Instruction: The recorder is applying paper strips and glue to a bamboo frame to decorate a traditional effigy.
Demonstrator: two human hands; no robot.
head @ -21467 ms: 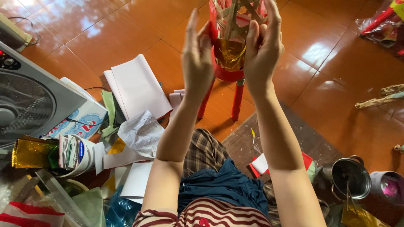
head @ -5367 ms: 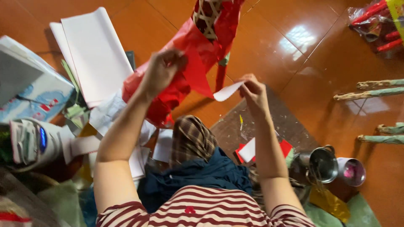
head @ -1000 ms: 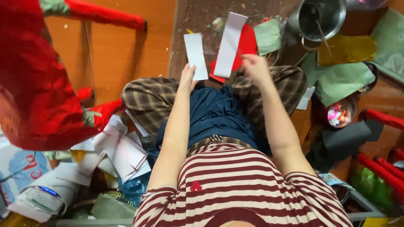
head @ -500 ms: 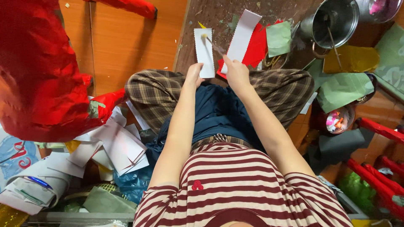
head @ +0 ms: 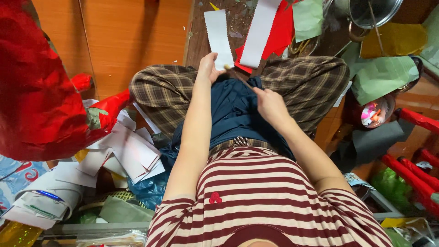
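We look down over our striped shirt at both hands working above our crossed legs in plaid trousers [head: 164,93]. Our left hand [head: 208,67] is pinched shut on the near end of a narrow white paper strip with a zigzag edge [head: 218,39], which lies along the dark brown mat [head: 196,36] near its left edge. Our right hand [head: 270,104] is closed around a thin brown stick-like brush [head: 238,78]; its tip touches the near end of that strip, just beside the left hand's fingers. A second, longer white paper strip [head: 258,32] lies just to the right of the first, resting partly on a red paper sheet [head: 281,29]. A pale green paper square [head: 307,18] sits at the mat's far right, near a metal pot [head: 366,11]. To our left a large crinkled red foil shape [head: 36,87] rises over a heap of loose white papers [head: 128,153] on the orange floor.
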